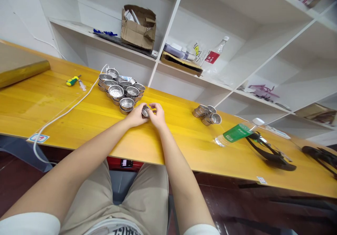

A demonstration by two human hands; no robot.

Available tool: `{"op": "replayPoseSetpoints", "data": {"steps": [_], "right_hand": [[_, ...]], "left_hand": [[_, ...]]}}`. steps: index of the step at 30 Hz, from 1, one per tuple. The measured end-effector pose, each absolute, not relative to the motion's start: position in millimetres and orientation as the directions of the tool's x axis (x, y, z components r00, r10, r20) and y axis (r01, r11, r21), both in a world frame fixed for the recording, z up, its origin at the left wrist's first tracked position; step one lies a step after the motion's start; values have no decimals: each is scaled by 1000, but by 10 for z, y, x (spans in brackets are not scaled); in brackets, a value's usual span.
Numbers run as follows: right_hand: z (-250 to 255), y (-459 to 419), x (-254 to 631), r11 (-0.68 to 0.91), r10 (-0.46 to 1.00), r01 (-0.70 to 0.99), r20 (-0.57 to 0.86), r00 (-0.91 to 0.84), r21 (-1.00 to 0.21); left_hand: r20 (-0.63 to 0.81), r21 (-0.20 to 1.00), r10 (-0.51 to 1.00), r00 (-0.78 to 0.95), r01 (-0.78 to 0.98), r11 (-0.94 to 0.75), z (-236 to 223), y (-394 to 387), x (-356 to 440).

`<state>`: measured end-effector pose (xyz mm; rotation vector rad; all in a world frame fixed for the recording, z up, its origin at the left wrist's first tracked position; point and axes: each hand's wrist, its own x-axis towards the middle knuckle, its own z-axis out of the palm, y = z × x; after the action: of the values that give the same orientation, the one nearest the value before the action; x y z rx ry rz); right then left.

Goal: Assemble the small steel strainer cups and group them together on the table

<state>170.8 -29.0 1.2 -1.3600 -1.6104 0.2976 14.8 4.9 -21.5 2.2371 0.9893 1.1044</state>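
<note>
Between my two hands is a small perforated metal cup (pixel 145 112), tilted with its opening toward me. My left hand (pixel 137 116) grips it from the left side. The fingers of my right hand (pixel 157 115) are curled against its right edge. Just behind my left hand stands a large cluster of similar perforated metal cups (pixel 116 92), many of them stacked. Off to the right on the table sits a smaller group of the same cups (pixel 206 115). My fingers partly cover the held cup.
On the yellow table (pixel 89 122) lie a green-yellow screwdriver (pixel 73 81), a small syringe (pixel 82 85) and a white cable (pixel 68 111). Rightward are a green-labelled bottle (pixel 238 132) and a black headset-like strap (pixel 271 154). White shelves (pixel 102 3) with a cardboard box (pixel 138 29) rise behind.
</note>
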Motion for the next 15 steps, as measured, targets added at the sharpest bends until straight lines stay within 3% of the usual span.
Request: {"op": "replayPoseSetpoints", "data": {"steps": [3, 6, 12, 15], "right_hand": [[-48, -193, 1815, 188, 882, 568, 393, 262, -801], [-80, -155, 1862, 108, 924, 523, 279, 261, -846], [-63, -206, 1807, 185, 935, 594, 326, 138, -783], [-41, -230, 1808, 183, 914, 657, 372, 160, -732]], "left_hand": [[485, 643, 755, 442, 404, -650, -200, 28, 140], [488, 631, 741, 460, 401, -664, -190, 10, 142], [490, 633, 713, 501, 358, -686, -172, -1, 146], [490, 607, 704, 515, 377, -699, -167, -5, 146]]}}
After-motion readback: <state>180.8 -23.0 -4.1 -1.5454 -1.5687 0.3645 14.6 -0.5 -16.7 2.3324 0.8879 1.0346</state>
